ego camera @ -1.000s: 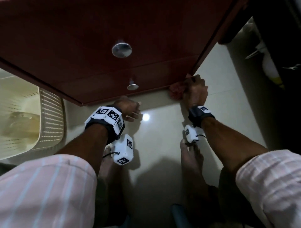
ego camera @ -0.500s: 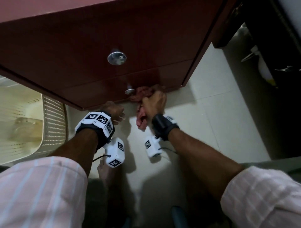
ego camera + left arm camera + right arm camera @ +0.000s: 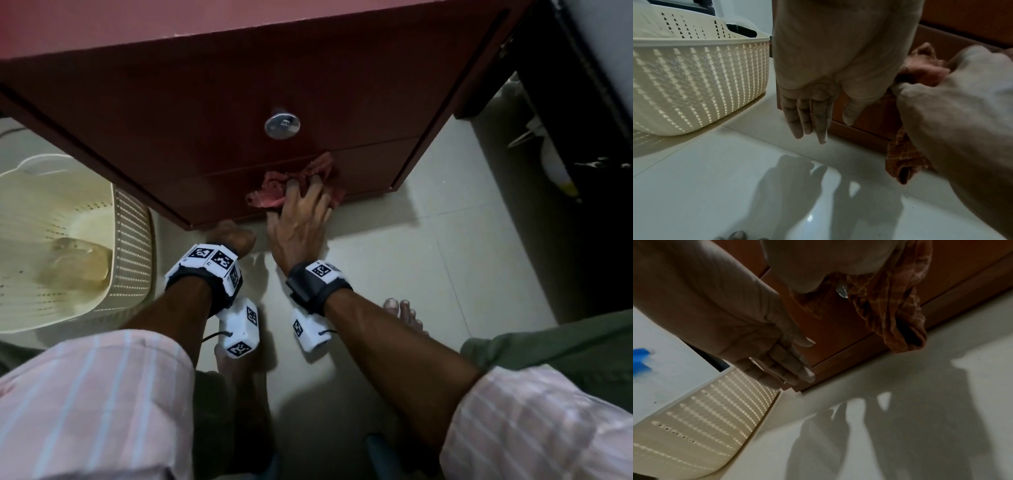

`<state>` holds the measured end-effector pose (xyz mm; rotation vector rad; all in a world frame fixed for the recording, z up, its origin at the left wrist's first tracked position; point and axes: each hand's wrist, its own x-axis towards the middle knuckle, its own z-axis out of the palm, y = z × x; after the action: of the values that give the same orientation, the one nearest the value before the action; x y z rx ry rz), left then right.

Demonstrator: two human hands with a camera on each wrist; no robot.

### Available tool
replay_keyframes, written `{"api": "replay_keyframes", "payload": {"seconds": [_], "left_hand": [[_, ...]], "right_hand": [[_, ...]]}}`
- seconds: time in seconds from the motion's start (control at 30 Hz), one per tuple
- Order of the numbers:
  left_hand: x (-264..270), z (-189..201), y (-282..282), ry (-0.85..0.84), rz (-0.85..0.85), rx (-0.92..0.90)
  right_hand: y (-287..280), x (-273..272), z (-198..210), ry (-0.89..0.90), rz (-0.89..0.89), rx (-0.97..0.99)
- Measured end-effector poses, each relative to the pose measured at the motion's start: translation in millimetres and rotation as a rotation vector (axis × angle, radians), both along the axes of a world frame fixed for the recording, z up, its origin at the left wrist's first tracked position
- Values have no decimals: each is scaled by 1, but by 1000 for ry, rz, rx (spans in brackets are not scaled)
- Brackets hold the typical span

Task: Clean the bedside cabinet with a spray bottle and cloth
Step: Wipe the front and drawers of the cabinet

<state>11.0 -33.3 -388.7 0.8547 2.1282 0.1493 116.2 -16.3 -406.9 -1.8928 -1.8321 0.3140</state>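
Fingers (image 3: 320, 186) of the right hand (image 3: 301, 219) now spread flat on the red cloth (image 3: 274, 193) — swept leftward to mid lower drawer (image 3: 212, 190); left hand (image 3: 231, 238) hangs loose, empty — wiping nearly done.

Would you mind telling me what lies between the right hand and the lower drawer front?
The reddish cloth lies there, pressed by the right hand against the lower drawer front; the head view shows it best.

Dim, blurred frames (hand shadows on glossy floor (image 3: 694, 186)).
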Motion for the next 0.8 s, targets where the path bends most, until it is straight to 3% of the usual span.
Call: {"api": "replay_keyframes", "payload": {"seconds": [0.1,0.3,0.33,0.4,0.57,0.67,0.8], "left_hand": [[-7,-2,4,25,9,-45],[-11,-7,1,67,47,14],[-13,-8,1,61,71,15],[-19,-10,0,81,102,4],[-27,-15,-6,104,94,-18],[-25,-12,-9,123,40,-34],[-30,-6,-14,158,0,-62]], "right_hand": [[9,-7,4,176,-65,-29],[26,-1,17,1005,-459,-381],[30,4,17,1146,-485,-485],[39,16,18,1359,-373,-708],[42,46,12,1560,-59,-909],[44,54,11,1603,-69,-972],[57,42,20,1491,-107,-1045]]}}
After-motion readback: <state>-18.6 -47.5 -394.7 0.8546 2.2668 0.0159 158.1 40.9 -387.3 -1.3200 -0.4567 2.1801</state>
